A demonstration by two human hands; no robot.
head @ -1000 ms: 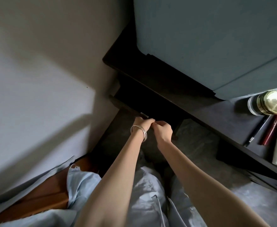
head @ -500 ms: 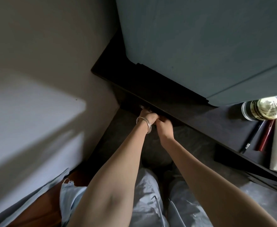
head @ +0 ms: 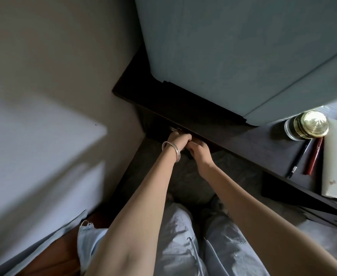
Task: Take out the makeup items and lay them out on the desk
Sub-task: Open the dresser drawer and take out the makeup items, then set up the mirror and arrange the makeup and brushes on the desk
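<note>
My left hand [head: 177, 137], with silver bangles on the wrist, and my right hand [head: 198, 151] meet at the dark drawer front [head: 157, 128] under the left end of the dark desk [head: 249, 144]. The fingers of both hands curl over the drawer's top edge, beside a small pale metal piece [head: 173, 128]. The inside of the drawer is hidden. On the desk at the right lie a glass jar with a gold lid [head: 311, 125], a black pencil [head: 299, 158] and a dark red tube [head: 314, 156].
A pale flat pad [head: 336, 160] lies at the desk's right edge. A large blue-grey panel [head: 233, 46] stands on the desk behind. A pale wall [head: 44, 96] closes the left side. My knees in light jeans [head: 179, 236] are below the hands.
Both hands have moved forward, away from me. The drawer stuck out from under the desk and now sits close under its edge.
</note>
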